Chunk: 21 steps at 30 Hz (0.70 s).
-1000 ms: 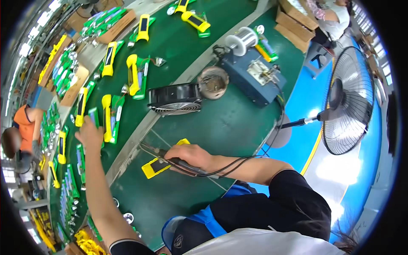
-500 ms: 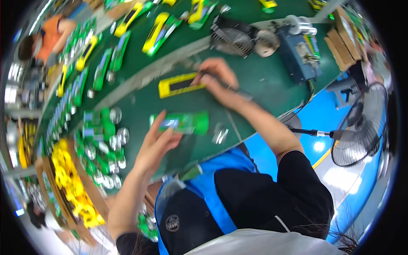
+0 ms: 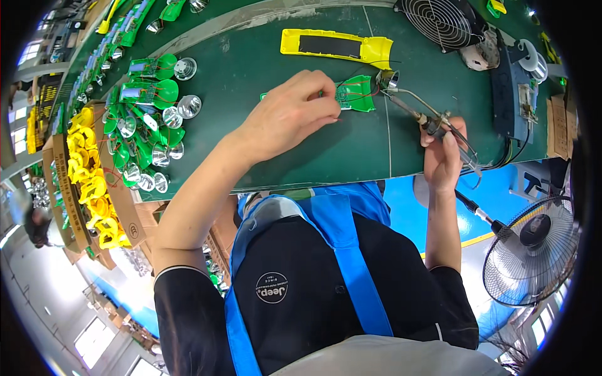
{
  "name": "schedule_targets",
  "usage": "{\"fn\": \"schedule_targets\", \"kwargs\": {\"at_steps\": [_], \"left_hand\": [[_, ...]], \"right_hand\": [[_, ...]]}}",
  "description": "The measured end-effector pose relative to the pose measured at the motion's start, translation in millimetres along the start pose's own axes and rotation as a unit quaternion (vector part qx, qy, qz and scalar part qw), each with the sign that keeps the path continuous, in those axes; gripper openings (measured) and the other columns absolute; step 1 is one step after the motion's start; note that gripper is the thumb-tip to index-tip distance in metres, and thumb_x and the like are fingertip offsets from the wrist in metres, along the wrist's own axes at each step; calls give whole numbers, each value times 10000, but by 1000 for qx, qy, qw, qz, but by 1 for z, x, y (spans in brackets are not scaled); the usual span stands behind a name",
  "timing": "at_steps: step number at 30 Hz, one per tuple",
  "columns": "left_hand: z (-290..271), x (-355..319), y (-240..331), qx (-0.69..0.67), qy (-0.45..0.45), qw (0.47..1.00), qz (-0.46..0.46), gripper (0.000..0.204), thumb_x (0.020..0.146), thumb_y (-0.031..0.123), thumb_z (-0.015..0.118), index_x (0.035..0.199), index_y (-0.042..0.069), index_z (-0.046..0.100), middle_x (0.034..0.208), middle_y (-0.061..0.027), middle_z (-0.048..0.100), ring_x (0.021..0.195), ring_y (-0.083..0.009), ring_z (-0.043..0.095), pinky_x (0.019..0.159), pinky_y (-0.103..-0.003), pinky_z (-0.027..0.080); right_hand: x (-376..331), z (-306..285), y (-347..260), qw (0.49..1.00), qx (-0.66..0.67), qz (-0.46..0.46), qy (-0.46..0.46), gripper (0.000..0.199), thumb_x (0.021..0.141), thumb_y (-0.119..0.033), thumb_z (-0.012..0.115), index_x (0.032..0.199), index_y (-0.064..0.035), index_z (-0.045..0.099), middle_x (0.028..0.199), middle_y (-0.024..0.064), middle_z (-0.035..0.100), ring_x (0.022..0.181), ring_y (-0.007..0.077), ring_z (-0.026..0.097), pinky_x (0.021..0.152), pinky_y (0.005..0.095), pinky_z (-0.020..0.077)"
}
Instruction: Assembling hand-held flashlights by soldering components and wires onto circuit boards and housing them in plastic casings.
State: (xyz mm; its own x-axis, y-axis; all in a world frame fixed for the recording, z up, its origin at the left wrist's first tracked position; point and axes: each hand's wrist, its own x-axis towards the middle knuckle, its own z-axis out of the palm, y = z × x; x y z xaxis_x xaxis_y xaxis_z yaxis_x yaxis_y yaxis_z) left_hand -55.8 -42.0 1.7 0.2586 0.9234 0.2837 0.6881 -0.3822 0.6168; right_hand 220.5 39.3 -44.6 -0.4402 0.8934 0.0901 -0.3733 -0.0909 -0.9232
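My left hand (image 3: 285,116) reaches over a green plastic half-shell (image 3: 364,83) that lies on the table with a small circuit board and red wires in it. Thumb and fingers are pinched together at the board's edge; what they hold, if anything, is hidden. In my right hand (image 3: 444,156) is a soldering iron (image 3: 433,127) with a thin curved metal tube beside its shaft. Its tip points at a silver reflector cup (image 3: 388,79) beside the shell's wide end; whether they touch I cannot tell. Beyond them lies a yellow half-shell (image 3: 376,50) with a black strip.
Green shells with silver reflectors (image 3: 189,106) are heaped at the left, by a carton of yellow parts (image 3: 94,188). A black fan (image 3: 439,22) and a blue-grey machine (image 3: 517,100) stand at the back right. A floor fan (image 3: 533,244) is beyond the table edge.
My right hand has moved from the yellow shell's end to the right, the soldering iron now plainly in it. My left fingers, apart before, are pinched over the green shell. The view has shifted.
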Motion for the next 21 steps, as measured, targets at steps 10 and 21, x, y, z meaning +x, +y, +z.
{"fn": "schedule_targets", "kwargs": {"at_steps": [10, 21], "left_hand": [[14, 12, 15, 34, 92, 980, -176, 112, 629, -25, 624, 678, 27, 538, 856, -103, 517, 770, -286, 515, 668, -375, 452], [6, 20, 16, 35, 19, 977, -211, 82, 673, -18, 604, 712, -9, 533, 833, -112, 530, 808, -308, 544, 709, -384, 450]], "right_hand": [[17, 37, -9, 981, -184, 57, 13, 231, 842, -191, 581, 888, 20, 497, 742, 102, 556, 661, 134, 526, 639, 255, 434], [19, 37, -10, 976, -201, 76, -19, 189, 836, -143, 596, 889, 20, 516, 738, 92, 581, 641, 129, 569, 606, 244, 464]]}}
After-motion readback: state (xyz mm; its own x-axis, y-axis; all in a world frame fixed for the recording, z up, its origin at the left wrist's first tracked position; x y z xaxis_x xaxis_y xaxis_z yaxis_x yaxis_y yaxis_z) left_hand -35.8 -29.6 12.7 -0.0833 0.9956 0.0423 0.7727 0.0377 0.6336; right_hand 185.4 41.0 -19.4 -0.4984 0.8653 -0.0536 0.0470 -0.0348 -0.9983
